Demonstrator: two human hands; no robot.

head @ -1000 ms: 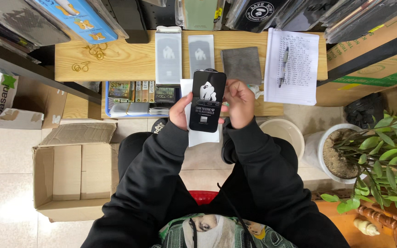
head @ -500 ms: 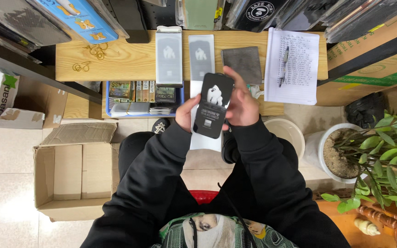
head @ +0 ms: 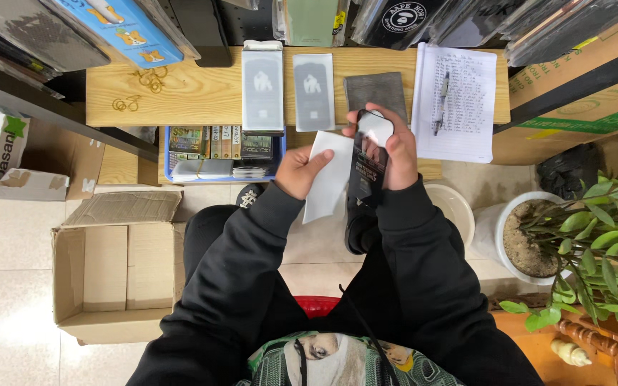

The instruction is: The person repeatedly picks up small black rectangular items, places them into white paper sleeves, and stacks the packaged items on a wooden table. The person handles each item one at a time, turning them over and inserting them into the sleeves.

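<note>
My right hand (head: pixel 393 154) grasps a slim black package (head: pixel 368 168) with rounded corners, fingers wrapped over its top edge and thumb along its side; the package stands nearly upright and tilts slightly. My left hand (head: pixel 300 171) pinches a flat white sleeve (head: pixel 328 175) of matt card by its left edge. The sleeve lies just beside the package and touches it along one long side. Both hands are held just in front of the wooden shelf (head: pixel 187 96), which has a pale, grained surface. On the shelf, behind the hands, lie two flat grey packages (head: pixel 287 89), a dark grey square pouch (head: pixel 375 91) and a lined paper sheet (head: pixel 459 107) with a pen (head: pixel 441 104) on it. Left of the shelf, on the floor, stands an open cardboard box (head: pixel 116 275).
</note>
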